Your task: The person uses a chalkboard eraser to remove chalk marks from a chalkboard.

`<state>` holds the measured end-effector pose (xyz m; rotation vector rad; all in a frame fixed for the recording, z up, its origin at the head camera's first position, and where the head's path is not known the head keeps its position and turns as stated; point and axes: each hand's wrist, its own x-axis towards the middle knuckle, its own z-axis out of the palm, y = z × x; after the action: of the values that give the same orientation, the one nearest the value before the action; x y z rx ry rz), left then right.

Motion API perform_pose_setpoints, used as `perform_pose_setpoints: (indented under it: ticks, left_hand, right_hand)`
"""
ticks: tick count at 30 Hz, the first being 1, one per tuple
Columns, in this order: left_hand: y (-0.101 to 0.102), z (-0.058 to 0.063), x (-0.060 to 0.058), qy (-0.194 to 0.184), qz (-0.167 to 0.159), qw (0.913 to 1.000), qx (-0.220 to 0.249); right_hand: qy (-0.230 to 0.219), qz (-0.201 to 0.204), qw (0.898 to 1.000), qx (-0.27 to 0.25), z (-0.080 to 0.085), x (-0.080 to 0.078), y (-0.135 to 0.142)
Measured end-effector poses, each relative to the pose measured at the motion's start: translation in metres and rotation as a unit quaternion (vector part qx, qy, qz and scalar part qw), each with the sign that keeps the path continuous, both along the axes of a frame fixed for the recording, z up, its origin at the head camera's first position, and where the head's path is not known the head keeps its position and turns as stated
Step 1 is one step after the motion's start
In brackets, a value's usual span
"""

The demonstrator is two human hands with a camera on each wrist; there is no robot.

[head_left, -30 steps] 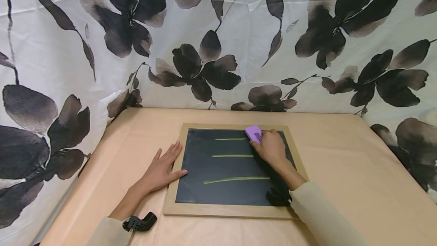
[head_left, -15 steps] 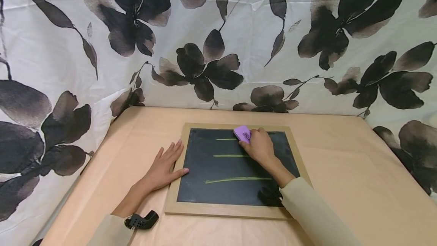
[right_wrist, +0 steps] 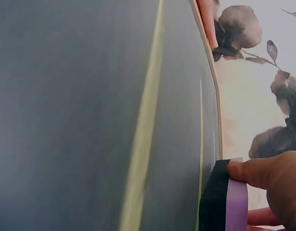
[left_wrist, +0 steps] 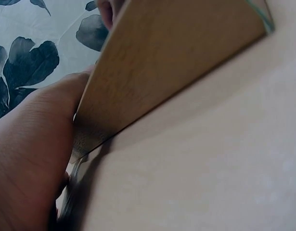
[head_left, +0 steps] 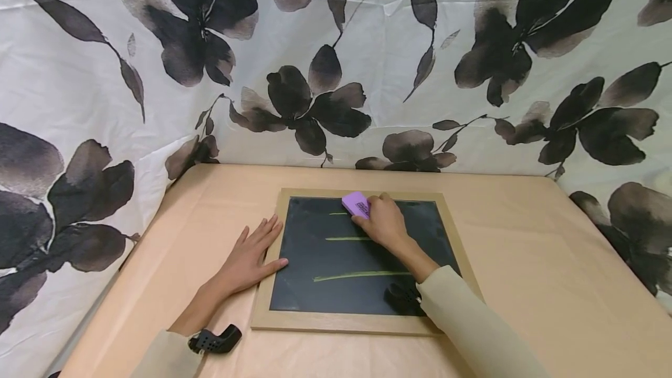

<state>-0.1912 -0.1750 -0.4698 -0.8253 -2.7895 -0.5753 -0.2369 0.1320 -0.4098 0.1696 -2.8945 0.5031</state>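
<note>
A wood-framed chalkboard stands before me with three yellow-green chalk lines across it. My right hand grips a purple chalkboard eraser over the top line, near the upper frame. In the right wrist view, the thumb presses on the purple side of the eraser, and its dark felt faces the board. Fingers spread, my left hand rests against the left side of the frame, thumb over the edge. The left wrist view shows that hand beside the board's brown side.
A tan covering lies over the table, and a white floral cloth hangs behind and at the sides. Black wrist cameras sit on both wrists. A green cord shows at one board corner in the left wrist view.
My right hand has slid left along the top of the board with the eraser. The visible part of the top line is shorter. My left hand has stayed in place.
</note>
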Motion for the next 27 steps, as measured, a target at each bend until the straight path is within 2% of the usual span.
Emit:
perform_pose_setpoints:
  ticks: [6, 13, 19, 24, 27]
  left_hand:
    - [0.002, 0.002, -0.001, 0.003, -0.009, 1.0000, -0.002]
    - [-0.001, 0.001, 0.000, 0.004, -0.004, 1.0000, -0.004]
    - [0.000, 0.000, 0.001, 0.008, -0.020, 0.9998, -0.001]
    - [-0.001, 0.001, 0.000, 0.018, -0.015, 0.9997, 0.000]
    - [-0.002, 0.000, 0.000, 0.017, -0.012, 0.9998, -0.005]
  right_hand:
    - [-0.005, 0.021, 1.000, -0.017, 0.002, -0.004, -0.024]
    - [-0.010, 0.059, 0.998, -0.031, 0.001, -0.011, -0.046]
    - [-0.037, 0.114, 0.992, -0.042, 0.002, -0.018, -0.048]
    - [-0.040, 0.169, 0.984, -0.037, 0.005, -0.023, -0.042]
    - [-0.051, 0.185, 0.981, -0.036, 0.005, -0.022, -0.036]
